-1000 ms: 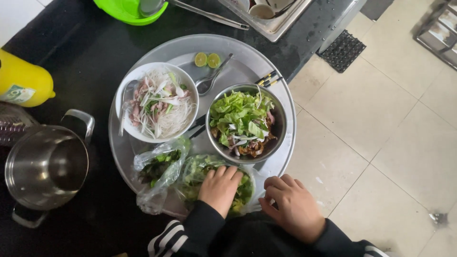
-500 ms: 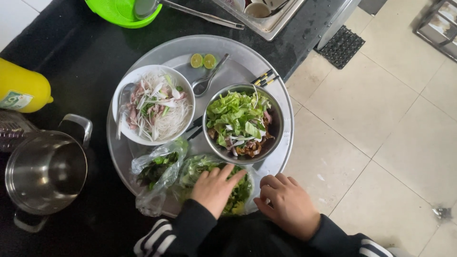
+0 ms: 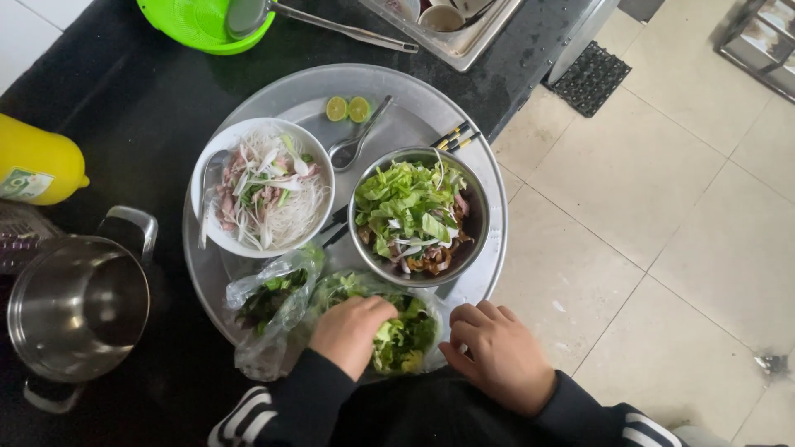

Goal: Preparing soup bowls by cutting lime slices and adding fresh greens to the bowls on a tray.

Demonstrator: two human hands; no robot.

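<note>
The head view looks straight down on a round metal tray [image 3: 273, 103] resting on a dark countertop [image 3: 124, 124]. At the near edge of the tray lies a clear plastic bag of lettuce [image 3: 406, 335]. The left hand [image 3: 352, 331] is pressed into that bag, its fingers curled together and bunched on the green leaves. The right hand [image 3: 497, 356] sits just right of the bag at the tray's near rim, fingers bent inward and close together; whether it grips the rim or the plastic cannot be told.

Left of the lettuce bag, touching it, lies a second clear bag with darker herbs [image 3: 269, 302]. Farther in on the tray stand two bowls side by side: a white bowl [image 3: 261, 186] of pale noodles, sliced meat and onion on the left, with a spoon leaning inside it, and a metal bowl [image 3: 418, 215] on the right, heaped with chopped lettuce over browned meat. Beyond them lie two lime halves [image 3: 348, 108], a metal spoon [image 3: 356, 141] and dark chopsticks [image 3: 451, 136].

Off the tray, a steel pot [image 3: 79, 302] stands at the near left, a yellow bottle [image 3: 37, 165] beyond it, and a green colander [image 3: 203, 25] at the far edge. Pale floor tiles [image 3: 662, 207] fill the right side.
</note>
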